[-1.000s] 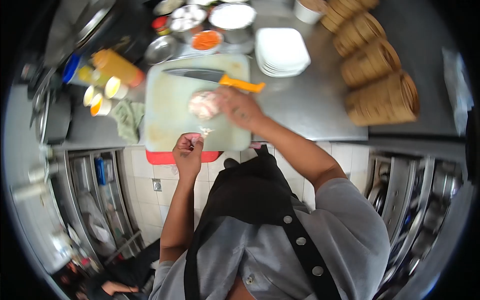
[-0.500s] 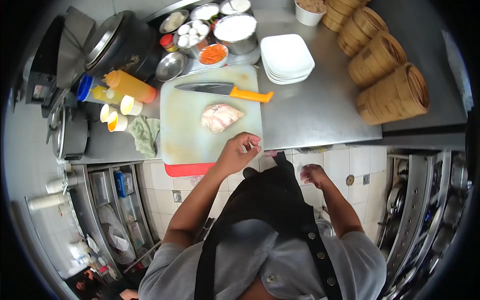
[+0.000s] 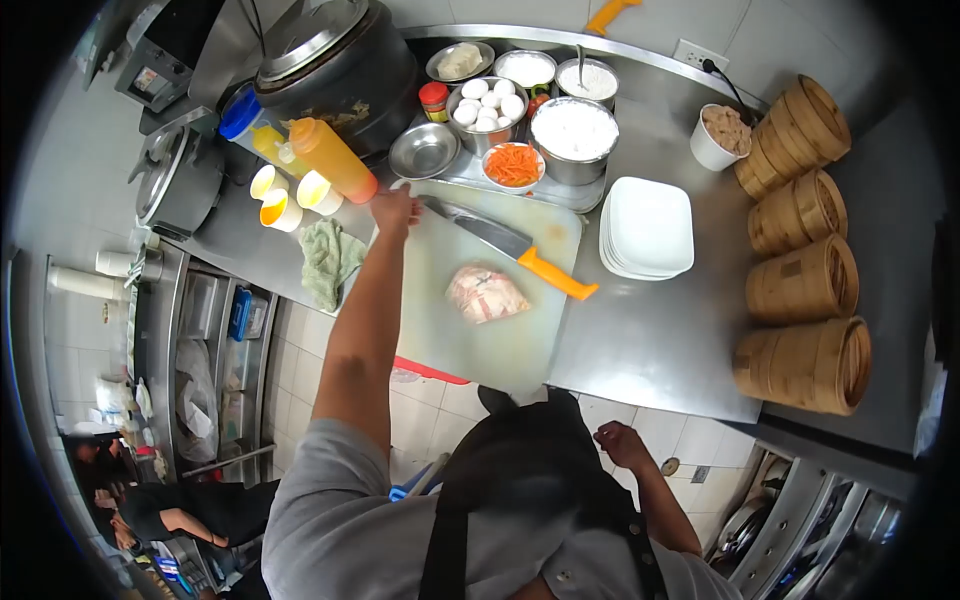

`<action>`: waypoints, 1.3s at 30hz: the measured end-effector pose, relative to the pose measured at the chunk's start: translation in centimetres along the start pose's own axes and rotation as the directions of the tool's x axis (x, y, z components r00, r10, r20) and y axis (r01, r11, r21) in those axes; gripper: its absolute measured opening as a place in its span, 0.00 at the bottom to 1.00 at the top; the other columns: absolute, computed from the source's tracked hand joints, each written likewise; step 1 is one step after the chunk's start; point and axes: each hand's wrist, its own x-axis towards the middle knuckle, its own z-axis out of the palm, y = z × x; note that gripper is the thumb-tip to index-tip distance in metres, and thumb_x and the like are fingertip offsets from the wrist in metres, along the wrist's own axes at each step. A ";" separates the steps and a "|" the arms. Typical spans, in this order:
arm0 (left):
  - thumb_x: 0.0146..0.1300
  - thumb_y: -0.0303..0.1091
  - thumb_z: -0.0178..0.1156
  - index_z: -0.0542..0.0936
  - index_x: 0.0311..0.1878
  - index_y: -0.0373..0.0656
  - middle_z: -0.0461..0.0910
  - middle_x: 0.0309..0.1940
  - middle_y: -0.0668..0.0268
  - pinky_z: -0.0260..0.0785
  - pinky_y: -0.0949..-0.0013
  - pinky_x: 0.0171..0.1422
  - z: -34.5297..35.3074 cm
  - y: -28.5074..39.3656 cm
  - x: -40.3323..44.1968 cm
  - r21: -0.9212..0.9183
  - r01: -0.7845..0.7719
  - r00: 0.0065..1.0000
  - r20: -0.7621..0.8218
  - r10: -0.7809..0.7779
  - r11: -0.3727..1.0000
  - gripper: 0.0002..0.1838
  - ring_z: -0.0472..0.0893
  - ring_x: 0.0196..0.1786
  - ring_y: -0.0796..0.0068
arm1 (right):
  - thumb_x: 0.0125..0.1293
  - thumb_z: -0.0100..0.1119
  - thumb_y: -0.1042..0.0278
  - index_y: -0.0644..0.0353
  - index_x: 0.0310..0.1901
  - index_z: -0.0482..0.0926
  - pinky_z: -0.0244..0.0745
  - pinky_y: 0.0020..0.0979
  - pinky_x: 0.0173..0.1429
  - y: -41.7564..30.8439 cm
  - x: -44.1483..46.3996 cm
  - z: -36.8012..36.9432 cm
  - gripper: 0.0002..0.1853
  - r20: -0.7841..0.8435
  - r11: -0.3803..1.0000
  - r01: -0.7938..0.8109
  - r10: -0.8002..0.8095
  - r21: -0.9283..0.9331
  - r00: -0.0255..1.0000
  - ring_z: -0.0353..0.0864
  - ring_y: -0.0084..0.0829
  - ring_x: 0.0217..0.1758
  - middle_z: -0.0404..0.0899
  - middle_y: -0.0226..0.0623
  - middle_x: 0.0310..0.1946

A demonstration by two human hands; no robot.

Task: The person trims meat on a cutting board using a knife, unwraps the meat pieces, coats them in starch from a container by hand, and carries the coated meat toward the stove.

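My left hand [image 3: 397,210] is at the far left corner of the white cutting board [image 3: 525,355], beside the empty metal bowl [image 3: 425,150]. Its fingers point away and are partly hidden, so I cannot tell whether they grip the board's edge. Near the middle of the board lies a pale pink piece of raw meat [image 3: 487,293]. Behind it rests a kitchen knife with a yellow handle [image 3: 557,273], which juts past the right edge. My right hand [image 3: 621,443] hangs over the floor in front of the counter, fingers curled, nothing visible in it.
A squeeze bottle [image 3: 332,160], small cups and a green cloth [image 3: 331,262] stand left of the board. Behind it are bowls of eggs [image 3: 488,105], shredded carrot [image 3: 513,166] and white powder [image 3: 575,128]. Right: stacked white plates [image 3: 648,228] and bamboo steamers [image 3: 803,365]. Another person [image 3: 205,515] is at lower left.
My left hand has moved from the board's front edge to its far left corner. My right hand has curled its fingers. The view has turned and shifted; meat and knife stay on the board.
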 end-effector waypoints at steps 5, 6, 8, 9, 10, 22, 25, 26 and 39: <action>0.56 0.33 0.61 0.76 0.28 0.34 0.77 0.18 0.60 0.66 0.68 0.14 1.6 0.1 5.9 -0.044 0.021 0.993 -0.114 -0.026 0.999 0.10 0.76 0.15 0.69 | 0.62 0.54 0.47 0.60 0.47 0.76 0.74 0.35 0.50 -2.4 -0.5 -4.1 0.23 0.113 0.939 -0.270 0.298 -0.212 0.948 0.80 0.39 0.44 0.81 0.42 0.38; 0.55 0.32 0.61 0.76 0.28 0.34 0.77 0.18 0.59 0.66 0.68 0.14 1.7 0.0 6.7 -0.044 0.066 0.990 -0.119 -0.070 0.997 0.10 0.77 0.15 0.69 | 0.62 0.53 0.46 0.60 0.48 0.75 0.73 0.36 0.51 -2.9 -0.3 -4.8 0.24 0.141 0.934 -0.280 0.315 -0.221 0.939 0.79 0.41 0.46 0.81 0.43 0.39; 0.52 0.30 0.62 0.76 0.25 0.34 0.78 0.19 0.58 0.69 0.67 0.15 1.7 -0.6 8.1 0.033 0.058 0.991 -0.123 -0.054 0.998 0.09 0.77 0.16 0.68 | 0.62 0.53 0.45 0.60 0.49 0.75 0.71 0.37 0.54 -3.4 -0.1 -5.8 0.26 0.200 0.924 -0.299 0.348 -0.239 0.916 0.78 0.43 0.50 0.80 0.44 0.42; 0.51 0.30 0.62 0.76 0.25 0.34 0.78 0.19 0.59 0.69 0.67 0.15 1.9 -0.6 8.5 0.029 0.081 0.987 -0.142 -0.076 0.996 0.08 0.76 0.16 0.68 | 0.62 0.52 0.46 0.60 0.51 0.74 0.71 0.37 0.55 -4.8 0.0 -6.6 0.26 0.213 0.924 -0.288 0.343 -0.252 0.915 0.78 0.43 0.49 0.80 0.43 0.41; 0.51 0.30 0.63 0.76 0.24 0.35 0.78 0.19 0.59 0.69 0.67 0.15 2.1 -0.7 8.8 0.024 0.102 0.982 -0.160 -0.097 0.994 0.08 0.76 0.16 0.68 | 0.63 0.52 0.46 0.60 0.50 0.74 0.71 0.37 0.54 -4.7 0.3 -6.9 0.25 0.245 0.933 -0.187 0.267 -0.307 0.932 0.78 0.43 0.48 0.80 0.44 0.41; 0.49 0.32 0.64 0.74 0.21 0.36 0.76 0.17 0.64 0.69 0.69 0.27 2.7 -0.4 8.3 0.495 -0.193 0.850 -0.348 0.397 0.847 0.11 0.76 0.20 0.74 | 0.64 0.53 0.52 0.58 0.44 0.78 0.72 0.39 0.48 -14.9 1.2 -13.2 0.18 0.312 0.940 -0.032 0.145 -0.340 0.939 0.80 0.43 0.43 0.81 0.44 0.36; 0.51 0.34 0.64 0.76 0.23 0.36 0.77 0.18 0.66 0.67 0.72 0.31 4.5 0.3 6.3 0.152 -0.370 0.878 -0.266 0.398 0.917 0.11 0.75 0.22 0.78 | 0.63 0.52 0.50 0.57 0.38 0.78 0.72 0.42 0.45 -17.1 1.8 -15.8 0.17 0.220 0.964 0.010 0.051 -0.265 0.974 0.79 0.48 0.40 0.80 0.46 0.32; 0.52 0.34 0.64 0.76 0.24 0.37 0.77 0.19 0.66 0.67 0.73 0.31 4.7 0.4 4.8 0.124 -0.376 0.893 -0.216 0.395 0.918 0.11 0.75 0.23 0.78 | 0.63 0.54 0.52 0.59 0.37 0.78 0.73 0.39 0.43 -17.3 2.2 -16.3 0.16 0.107 0.979 0.027 -0.005 -0.202 0.994 0.80 0.46 0.38 0.80 0.45 0.31; 0.58 0.35 0.60 0.79 0.41 0.34 0.80 0.30 0.64 0.70 0.74 0.33 -3.1 -6.1 -16.9 0.234 -0.163 0.973 0.202 0.116 0.959 0.13 0.77 0.30 0.78 | 0.52 0.65 0.70 0.61 0.51 0.70 0.71 0.36 0.45 -27.4 9.9 -11.4 0.23 -0.077 0.692 0.656 -0.704 -0.303 0.706 0.74 0.41 0.43 0.72 0.44 0.43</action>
